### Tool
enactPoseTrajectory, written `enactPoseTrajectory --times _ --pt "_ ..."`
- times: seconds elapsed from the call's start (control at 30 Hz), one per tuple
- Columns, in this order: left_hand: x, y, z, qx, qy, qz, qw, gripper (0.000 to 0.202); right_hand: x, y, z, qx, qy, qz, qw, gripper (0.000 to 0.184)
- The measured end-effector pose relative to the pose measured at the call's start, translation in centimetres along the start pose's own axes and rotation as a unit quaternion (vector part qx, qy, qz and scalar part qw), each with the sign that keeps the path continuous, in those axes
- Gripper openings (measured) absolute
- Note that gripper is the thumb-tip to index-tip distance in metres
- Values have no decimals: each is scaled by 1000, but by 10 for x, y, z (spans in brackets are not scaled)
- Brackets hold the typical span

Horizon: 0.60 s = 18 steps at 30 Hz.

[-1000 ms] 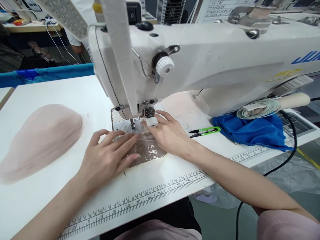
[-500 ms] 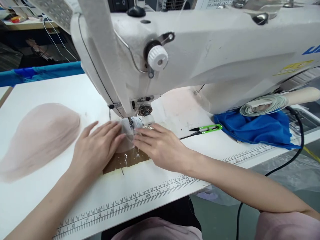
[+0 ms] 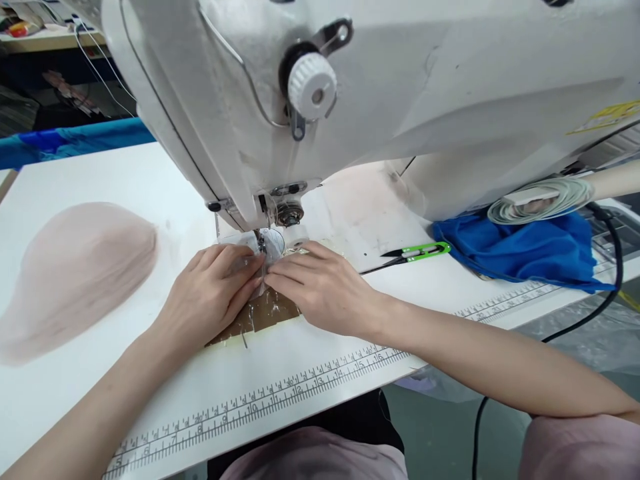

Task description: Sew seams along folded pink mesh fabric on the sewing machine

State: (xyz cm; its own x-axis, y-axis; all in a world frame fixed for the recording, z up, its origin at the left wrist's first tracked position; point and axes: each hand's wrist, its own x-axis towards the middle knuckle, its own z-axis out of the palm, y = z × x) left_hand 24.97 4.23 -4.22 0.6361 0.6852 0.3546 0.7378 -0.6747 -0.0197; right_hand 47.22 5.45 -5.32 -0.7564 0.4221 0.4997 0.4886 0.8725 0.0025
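My left hand (image 3: pixel 215 283) is at the left of the needle area of a white sewing machine (image 3: pixel 370 87), its thumb and fingertips closed on a small piece of sheer pale fabric (image 3: pixel 260 288). From the right, my right hand (image 3: pixel 325 287) pinches the same fabric, and the fingertips of both hands nearly meet just in front of the presser foot (image 3: pixel 261 241). Most of the fabric is hidden under my fingers. Below them shows a brown taped patch (image 3: pixel 270 312) on the table. Further left lies a sheer pale pink fabric piece (image 3: pixel 85 280), flat.
Green-handled thread snips (image 3: pixel 420 251) lie right of my right hand. Beyond them are a blue cloth (image 3: pixel 530 250) and a coil of pale cord (image 3: pixel 543 199). A printed ruler (image 3: pixel 250 405) runs along the table's front edge. A black cable (image 3: pixel 619 260) hangs at the right.
My left hand has moved right, its fingers drawing in from a flat spread to a pinch on the fabric. My right hand stays almost in place. The camera view has moved closer to the machine.
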Motion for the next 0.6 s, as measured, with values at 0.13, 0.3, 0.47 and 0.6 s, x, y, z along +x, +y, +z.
enactPoseTrajectory --times 0.13,0.3,0.47,0.6 --pt "-2 3 1 22 6 12 1000 36 2 7 5 -6 -23 53 998 32" --pt "-2 10 3 30 15 10 999 46 3 12 8 -23 -78 76 994 39" --pt "-1 15 3 66 10 4 998 52 5 10 8 -22 -76 81 994 39" --pt "-3 15 4 61 -3 -11 998 53 7 10 8 -20 -73 84 994 39"
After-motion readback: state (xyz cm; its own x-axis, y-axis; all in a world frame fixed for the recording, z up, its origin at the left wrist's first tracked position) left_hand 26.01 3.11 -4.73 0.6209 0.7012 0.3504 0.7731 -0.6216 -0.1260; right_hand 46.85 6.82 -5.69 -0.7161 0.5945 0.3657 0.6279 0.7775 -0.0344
